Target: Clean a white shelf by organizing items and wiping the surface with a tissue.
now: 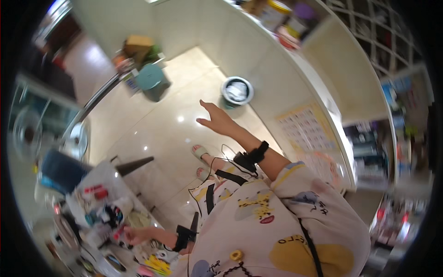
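Observation:
My right hand (216, 119) reaches out over the tiled floor (166, 124), thumb and fingers apart, with nothing in it. Just beyond it stands a round waste bin (237, 90) with a light rim and a pale crumpled liner or waste inside. Lower left, my left hand (135, 235) is over a cluttered table (116, 173), its fingers curled beside a small pink thing (119, 232); blur hides whether it grips this. Near that hand lie a dark, multicoloured bundle (112, 215) and a yellow item (157, 265). Both wrists wear black straps with devices.
A teal stool or lidded bin (150, 77) stands near a cardboard box (138, 44). A dark blue chair back (64, 169) and fans (78, 140) are at left. A white counter (322, 90) with shelves runs along the right. Thin cables hang by my right forearm.

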Tool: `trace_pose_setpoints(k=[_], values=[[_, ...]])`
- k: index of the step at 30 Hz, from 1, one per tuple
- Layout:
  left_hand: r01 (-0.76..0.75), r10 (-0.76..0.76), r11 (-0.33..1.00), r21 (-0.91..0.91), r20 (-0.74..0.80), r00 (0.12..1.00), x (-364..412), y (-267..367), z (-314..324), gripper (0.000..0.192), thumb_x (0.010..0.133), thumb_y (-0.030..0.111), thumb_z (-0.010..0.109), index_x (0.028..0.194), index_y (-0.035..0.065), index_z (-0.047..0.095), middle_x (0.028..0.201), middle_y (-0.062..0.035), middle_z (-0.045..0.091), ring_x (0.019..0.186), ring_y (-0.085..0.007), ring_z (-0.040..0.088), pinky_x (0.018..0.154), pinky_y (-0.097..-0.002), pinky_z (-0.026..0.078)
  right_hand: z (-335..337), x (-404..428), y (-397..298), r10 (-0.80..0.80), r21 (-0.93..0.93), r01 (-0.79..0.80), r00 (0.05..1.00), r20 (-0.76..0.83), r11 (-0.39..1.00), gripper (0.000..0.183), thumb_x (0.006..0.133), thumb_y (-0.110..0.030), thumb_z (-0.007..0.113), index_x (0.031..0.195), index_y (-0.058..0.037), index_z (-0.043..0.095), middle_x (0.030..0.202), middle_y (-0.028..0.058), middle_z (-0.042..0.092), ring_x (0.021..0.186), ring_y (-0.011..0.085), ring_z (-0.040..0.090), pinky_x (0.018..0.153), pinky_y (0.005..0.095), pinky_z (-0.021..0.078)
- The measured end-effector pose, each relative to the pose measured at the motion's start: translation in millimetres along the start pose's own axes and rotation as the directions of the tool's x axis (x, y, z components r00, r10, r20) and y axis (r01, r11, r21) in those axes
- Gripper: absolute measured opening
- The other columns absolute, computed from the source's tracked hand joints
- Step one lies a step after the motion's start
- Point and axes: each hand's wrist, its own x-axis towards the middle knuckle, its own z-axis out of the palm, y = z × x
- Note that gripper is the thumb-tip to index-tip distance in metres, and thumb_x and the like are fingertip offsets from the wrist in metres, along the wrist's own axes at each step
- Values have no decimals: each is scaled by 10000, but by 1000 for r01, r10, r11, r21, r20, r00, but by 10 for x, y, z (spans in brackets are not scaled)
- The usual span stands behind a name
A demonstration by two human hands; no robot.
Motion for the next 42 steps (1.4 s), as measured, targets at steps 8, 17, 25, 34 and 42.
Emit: trace_pose_setpoints(k=[8,17,25,34,42], values=[[-170,381,872,-460,418,825,-980,1819,1220,385,1001,278,382,1021,-55,574,1128,-137,566,944,-234,574,778,-295,453,-1676,-1094,1482,275,-85,-416,726,-630,905,612,796,-321,670,1262,32,487,1238,243,525,1149,369,505,977,400,398],[-46,593,749,-661,638,490,-2845,2705,1604,341,1010,266,295,928,0,492,1186,-173,518,1050,-293,543,897,-372,454,-3157,-2744,3066,396,178,-781,95,-913,598,470,820,-266,616,1252,-94,548,1208,310,521,1166,436,472,992,444,387],[165,785,571,-804,594,178,-5246,4149,1464,325,983,212,328,761,-6,420,1108,-195,513,1045,-296,515,930,-435,436,-3790,-2807,3945,294,-37,-898,182,-938,438,316,883,-160,529,1176,-71,605,1217,317,508,1167,460,468,970,451,417],[424,783,614,-666,445,-435,-7675,4669,1394,127,940,95,438,902,-3,510,1156,-135,546,1086,-267,479,919,-375,385,-4764,-3342,4692,151,-166,-975,188,-970,148,352,839,-37,433,1164,3,563,1277,155,519,1155,325,514,944,394,448],[327,873,389,-862,232,-428,-8937,4746,1741,88,902,84,511,900,-2,524,1098,-129,561,1147,-352,465,947,-436,378,-5062,-3204,5469,517,83,-985,7,-856,150,501,945,-345,373,1314,-8,410,1459,183,294,1356,318,270,1019,543,333]])
